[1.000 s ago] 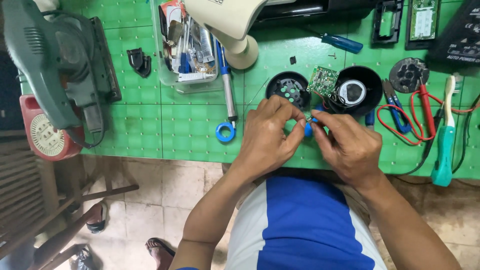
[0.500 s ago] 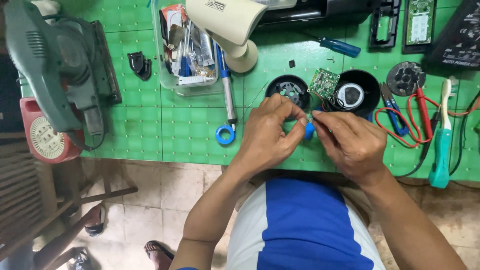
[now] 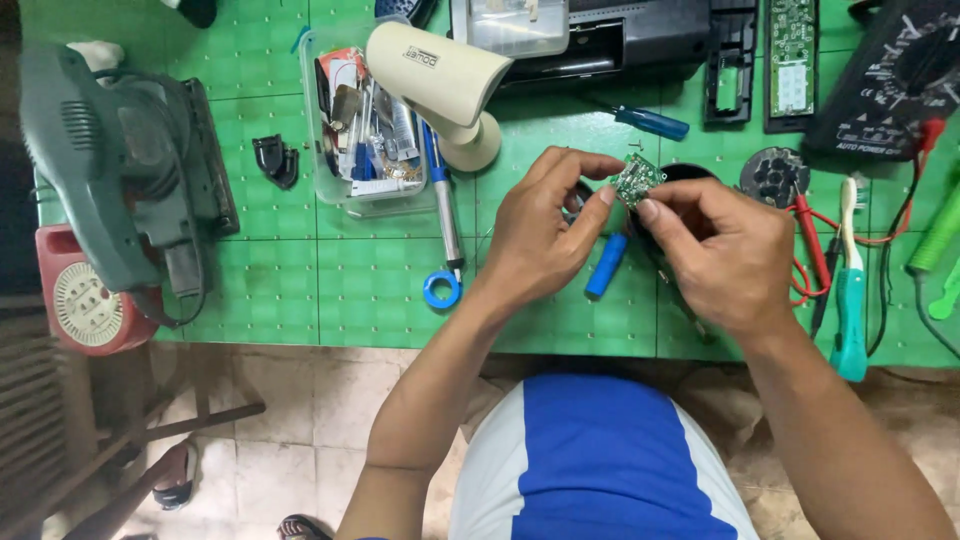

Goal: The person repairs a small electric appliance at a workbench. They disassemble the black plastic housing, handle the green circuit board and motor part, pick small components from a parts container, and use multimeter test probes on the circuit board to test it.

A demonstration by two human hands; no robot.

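Head view is showing a green bench [image 3: 300,290] marked in a grid of squares, with a worn tiled floor [image 3: 300,440] lying below its near edge. Both hands are meeting above the middle of the bench: the left hand [image 3: 545,235] is pinching one edge of a small green circuit board [image 3: 636,181] between thumb and fingers, and the right hand [image 3: 725,250] is closing its fingertips on the opposite edge, so the board is being held up between them, clear of the surface. A blue cylindrical cell [image 3: 606,266] is lying on the bench just under the hands. To the left a blue tape ring [image 3: 441,289] is resting at the tip of a blue-handled soldering iron [image 3: 440,195], beside a clear plastic box of small parts [image 3: 360,130]. A cream-coloured camera housing [image 3: 445,80] is leaning over that box. A green power sander [image 3: 120,170] is sitting at the far left, partly over a red round cord reel [image 3: 85,300]. At the right a teal toothbrush [image 3: 850,290] is lying beside red wires [image 3: 815,240], with a black multimeter [image 3: 890,75] in the upper corner and a blue screwdriver [image 3: 650,122] near a black casing [image 3: 620,40].
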